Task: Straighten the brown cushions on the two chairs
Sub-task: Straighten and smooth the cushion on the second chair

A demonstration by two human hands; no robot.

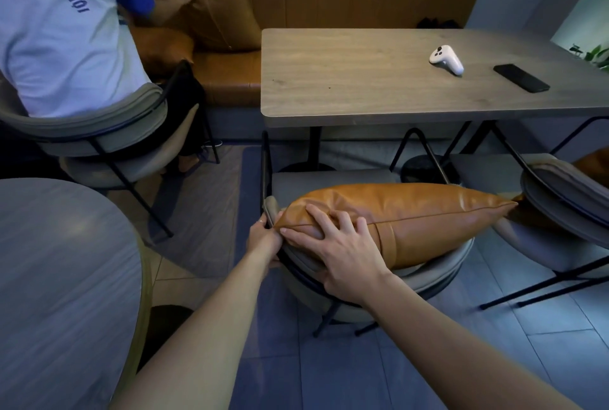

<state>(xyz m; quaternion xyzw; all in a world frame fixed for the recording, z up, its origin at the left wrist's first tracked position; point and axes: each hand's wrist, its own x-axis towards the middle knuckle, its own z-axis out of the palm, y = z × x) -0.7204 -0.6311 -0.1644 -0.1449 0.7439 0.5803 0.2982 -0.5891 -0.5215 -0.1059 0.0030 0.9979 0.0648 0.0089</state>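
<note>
A brown leather cushion (418, 211) lies lengthwise across the top of a grey chair's backrest (438, 272), in front of the table. My left hand (263, 236) pinches the cushion's left corner at the chair's edge. My right hand (342, 248) lies flat on the cushion's left end with fingers spread, pressing down. On a second grey chair (560, 202) to the right, part of another brown cushion (593, 164) shows at the frame's edge, mostly hidden behind the backrest.
A wooden table (379, 80) behind the chair carries a white controller (446, 59) and a black phone (520, 77). At the far left another person (62, 30) handles a brown cushion (224, 14) on the bench. A round table (62, 277) stands near left.
</note>
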